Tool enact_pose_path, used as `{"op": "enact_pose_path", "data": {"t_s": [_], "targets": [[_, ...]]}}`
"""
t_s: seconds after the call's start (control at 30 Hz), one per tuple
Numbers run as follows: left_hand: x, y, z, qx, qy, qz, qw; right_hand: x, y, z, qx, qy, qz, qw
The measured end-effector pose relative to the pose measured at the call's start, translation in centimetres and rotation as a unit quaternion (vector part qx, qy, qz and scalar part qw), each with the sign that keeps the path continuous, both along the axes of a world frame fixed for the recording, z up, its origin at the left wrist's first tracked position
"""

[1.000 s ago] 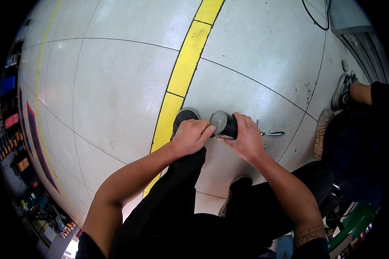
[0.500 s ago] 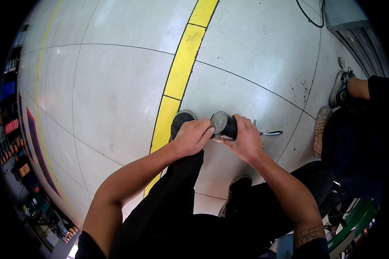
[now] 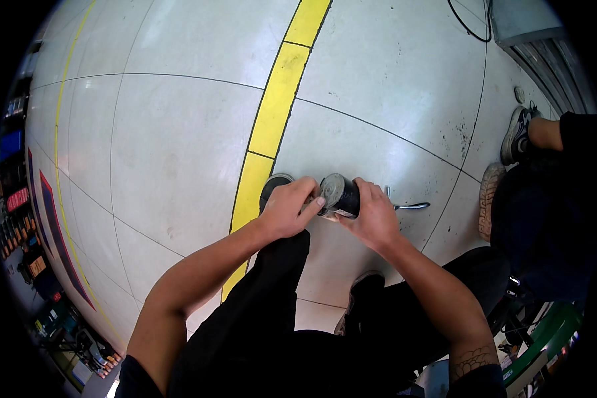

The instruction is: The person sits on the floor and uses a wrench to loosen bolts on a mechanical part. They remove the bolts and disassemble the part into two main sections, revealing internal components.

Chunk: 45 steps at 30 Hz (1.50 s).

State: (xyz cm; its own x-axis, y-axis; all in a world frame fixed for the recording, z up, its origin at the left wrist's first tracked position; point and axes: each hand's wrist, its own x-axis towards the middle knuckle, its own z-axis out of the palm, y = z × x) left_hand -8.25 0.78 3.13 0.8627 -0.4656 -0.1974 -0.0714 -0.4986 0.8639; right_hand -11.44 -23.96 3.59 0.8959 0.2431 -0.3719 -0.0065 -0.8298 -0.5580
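A short black can (image 3: 349,199) with a worn grey round top is held tilted over the floor, between my knees. My right hand (image 3: 375,219) wraps round its right side, the fingers over the far edge and the thumb underneath. At the left rim is my left hand (image 3: 289,208), fingers curled and thumb pressed against the can's edge. What the left fingertips touch is partly hidden. A shiny metal tool (image 3: 412,206) with a curved handle lies on the floor just beyond my right hand.
A yellow stripe (image 3: 272,126) crosses the pale tiled floor. At right another person's shoe (image 3: 515,136) and dark-clothed leg are close by. A grey cabinet (image 3: 530,26) with a black cable (image 3: 469,30) stands far right. Shelved goods (image 3: 20,199) line the left edge.
The left hand's fingers have lifted and shifted slightly at the can's rim. The right hand keeps its grip, and the whole view has moved a little.
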Motion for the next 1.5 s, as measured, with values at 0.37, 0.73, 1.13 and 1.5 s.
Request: {"op": "enact_pose_path", "data": {"t_s": [0.37, 0.73, 1.13, 1.5], "targets": [[-1.6, -0.8, -1.3, 0.014, 0.053, 0.047, 0.997, -0.1, 0.0, -0.1, 0.002, 0.017, -0.006, 1.000], [-0.3, -0.1, -1.1, -0.008, -0.012, -0.010, 1.000, -0.1, 0.1, -0.2, 0.000, -0.003, 0.004, 1.000], [-0.6, -0.4, -1.0, -0.035, 0.166, 0.099, 0.981, 0.4, 0.3, 0.3, -0.004, 0.020, -0.007, 1.000], [2.2, 1.3, -1.2, -0.077, 0.165, 0.170, 0.968, 1.0, 0.3, 0.4, -0.003, 0.051, -0.048, 0.998]]}}
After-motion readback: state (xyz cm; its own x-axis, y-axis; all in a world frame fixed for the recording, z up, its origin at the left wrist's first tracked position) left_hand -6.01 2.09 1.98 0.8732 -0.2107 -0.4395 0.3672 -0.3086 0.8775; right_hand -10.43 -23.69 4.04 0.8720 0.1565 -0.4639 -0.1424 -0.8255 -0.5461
